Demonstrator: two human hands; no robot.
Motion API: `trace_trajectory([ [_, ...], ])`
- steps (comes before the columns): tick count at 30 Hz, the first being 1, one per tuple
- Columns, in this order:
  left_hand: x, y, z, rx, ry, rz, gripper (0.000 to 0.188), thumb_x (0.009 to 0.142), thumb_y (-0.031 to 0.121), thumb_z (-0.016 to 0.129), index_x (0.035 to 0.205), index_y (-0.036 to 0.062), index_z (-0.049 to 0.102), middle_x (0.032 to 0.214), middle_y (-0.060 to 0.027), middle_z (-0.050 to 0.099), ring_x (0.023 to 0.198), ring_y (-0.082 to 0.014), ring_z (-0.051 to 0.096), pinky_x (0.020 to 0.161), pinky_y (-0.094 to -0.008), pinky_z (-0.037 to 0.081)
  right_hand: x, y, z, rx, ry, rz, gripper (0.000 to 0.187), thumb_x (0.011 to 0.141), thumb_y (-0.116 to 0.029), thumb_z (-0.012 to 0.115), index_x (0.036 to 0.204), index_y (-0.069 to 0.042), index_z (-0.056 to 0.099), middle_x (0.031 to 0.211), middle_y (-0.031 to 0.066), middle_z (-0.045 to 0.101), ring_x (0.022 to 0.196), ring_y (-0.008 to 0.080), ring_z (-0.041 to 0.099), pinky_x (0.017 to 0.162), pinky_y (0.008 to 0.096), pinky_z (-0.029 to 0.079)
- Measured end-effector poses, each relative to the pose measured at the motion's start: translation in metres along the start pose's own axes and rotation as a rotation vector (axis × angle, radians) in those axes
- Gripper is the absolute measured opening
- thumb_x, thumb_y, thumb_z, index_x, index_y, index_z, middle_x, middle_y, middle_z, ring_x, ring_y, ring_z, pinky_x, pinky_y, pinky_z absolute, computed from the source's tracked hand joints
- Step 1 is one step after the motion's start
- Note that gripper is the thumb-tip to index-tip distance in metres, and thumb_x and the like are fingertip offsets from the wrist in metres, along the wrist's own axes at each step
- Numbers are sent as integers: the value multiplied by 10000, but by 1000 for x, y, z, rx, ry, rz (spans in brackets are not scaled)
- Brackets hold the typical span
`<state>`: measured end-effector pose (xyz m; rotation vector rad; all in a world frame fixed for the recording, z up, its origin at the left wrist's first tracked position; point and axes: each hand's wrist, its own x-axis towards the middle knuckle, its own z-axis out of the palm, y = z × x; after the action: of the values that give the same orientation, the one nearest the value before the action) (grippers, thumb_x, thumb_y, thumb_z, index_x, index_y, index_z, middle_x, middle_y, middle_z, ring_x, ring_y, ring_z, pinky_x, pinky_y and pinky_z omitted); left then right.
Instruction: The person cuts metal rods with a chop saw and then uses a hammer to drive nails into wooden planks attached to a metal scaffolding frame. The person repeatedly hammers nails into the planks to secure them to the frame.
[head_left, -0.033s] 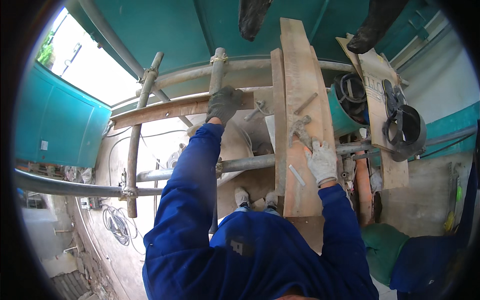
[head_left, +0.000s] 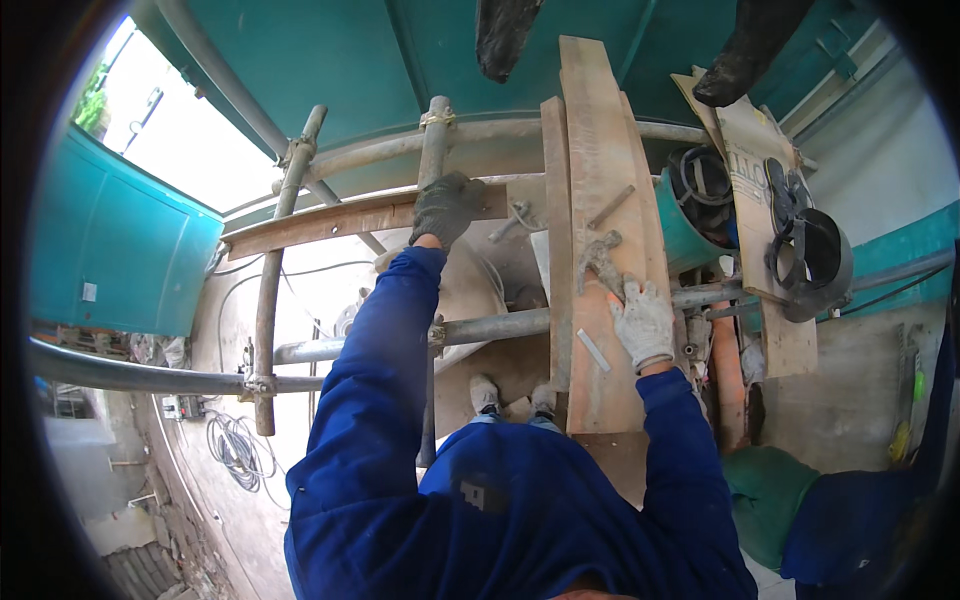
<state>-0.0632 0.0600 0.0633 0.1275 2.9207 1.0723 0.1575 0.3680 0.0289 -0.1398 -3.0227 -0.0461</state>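
My left hand (head_left: pixel 447 207), in a dark glove, is closed around a rusty steel bar (head_left: pixel 340 219) where it crosses an upright-looking scaffold pipe (head_left: pixel 434 145). The glove hides the crossing itself. In a pale glove, my right hand (head_left: pixel 643 326) lies on the wooden planks (head_left: pixel 600 130) with its fingers stretched out. Just beyond its fingertips is a grey, dirty hammer-shaped tool (head_left: pixel 600 262), close to the thumb. A short metal rod (head_left: pixel 611 207) rests farther up the plank, and a flat whitish strip (head_left: pixel 593 350) lies to the left of the hand.
Scaffold pipes (head_left: pixel 500 327) cross in front of my body. On the right stand a teal bucket (head_left: pixel 680 235) and boards with a black strap-like visor (head_left: pixel 810 262). A coiled cable (head_left: pixel 236 450) lies on the floor at left. My shoes (head_left: pixel 484 392) show below.
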Motion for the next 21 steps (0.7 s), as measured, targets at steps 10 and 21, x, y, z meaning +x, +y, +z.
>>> trace_trajectory([
  [10, 9, 15, -22, 210, -94, 36, 388, 876, 450, 667, 1012, 95, 742, 974, -175, 739, 949, -348, 711, 849, -444, 538, 0, 0, -1, 50, -2, 12, 518, 952, -436, 612, 1330, -82, 598, 1026, 186, 616, 921, 364, 631, 789, 455, 528],
  [21, 26, 70, 18, 624, 96, 475, 387, 812, 344, 743, 1144, 149, 705, 1124, -133, 682, 1075, -346, 645, 917, -478, 506, 0, 3, -1, 63, 10, 7, 517, 941, -442, 618, 1301, -71, 601, 980, 164, 622, 874, 338, 618, 761, 434, 522],
])
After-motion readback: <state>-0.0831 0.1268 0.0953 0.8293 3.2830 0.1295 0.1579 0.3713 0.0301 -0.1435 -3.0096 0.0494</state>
